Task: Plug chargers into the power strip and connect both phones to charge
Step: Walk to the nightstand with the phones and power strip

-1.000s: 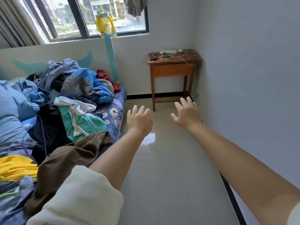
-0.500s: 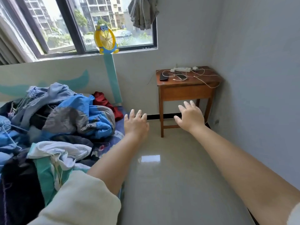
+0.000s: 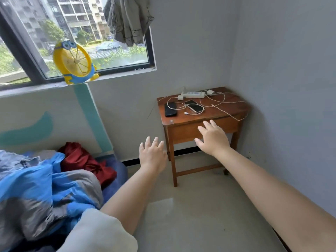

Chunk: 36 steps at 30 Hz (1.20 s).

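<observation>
A small wooden table (image 3: 183, 120) stands in the room's corner. On it lie a white power strip (image 3: 193, 94) at the back, a black phone (image 3: 170, 109) on the left and a second phone (image 3: 194, 106) beside it. White charger cables (image 3: 221, 104) loop over the top, with a white charger block (image 3: 210, 92) right of the strip. My left hand (image 3: 152, 154) is stretched out, fingers apart, holding nothing, short of the table. My right hand (image 3: 213, 138) is also spread and empty, in front of the table's drawer face.
A bed with piled clothes (image 3: 45, 182) fills the left side. A yellow cartoon fan (image 3: 75, 64) sits on the windowsill, and a grey garment (image 3: 127, 19) hangs at the window. Walls close in behind and right of the table. Pale tiled floor (image 3: 190, 215) lies below my arms.
The view has moved closer to the table and tilted up. Both hands, still spread and empty, have come nearer to the table; the right hand now overlaps its drawer front.
</observation>
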Tool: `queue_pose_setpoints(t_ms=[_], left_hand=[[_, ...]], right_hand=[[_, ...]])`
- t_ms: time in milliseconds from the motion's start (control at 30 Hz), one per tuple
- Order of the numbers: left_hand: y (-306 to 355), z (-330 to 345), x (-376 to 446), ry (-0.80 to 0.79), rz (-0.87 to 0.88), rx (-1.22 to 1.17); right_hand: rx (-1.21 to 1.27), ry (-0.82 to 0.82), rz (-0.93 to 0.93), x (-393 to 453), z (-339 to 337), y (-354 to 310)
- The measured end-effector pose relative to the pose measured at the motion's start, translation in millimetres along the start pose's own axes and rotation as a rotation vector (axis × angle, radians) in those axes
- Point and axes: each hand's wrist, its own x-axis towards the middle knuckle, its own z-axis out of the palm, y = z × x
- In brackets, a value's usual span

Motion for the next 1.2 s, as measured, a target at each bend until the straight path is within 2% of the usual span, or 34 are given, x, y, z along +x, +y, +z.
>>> queue_pose_setpoints(t_ms=[433,667,1033,1200], left_hand=[[-48.3,52.2,264.0,-0.064,-0.062,-0.028],[-68.1,85.9,410.4,-0.107,-0.002,-0.076],[-22.0,151.8,547.3,-0.222,0.178,-0.242],[6.4,173.8,577.7,-0.228,0.05,-0.342]], right_hand=[[0.006,-0.117,0.084,249.0,92.7,63.3],[0.042,-0.149,0.141,374.5,140.1,88.4],[0.148,-0.235,0.349,450.6,193.4,166.7],[0.18,-0.286,0.274,491.7,208.2,203.0]])
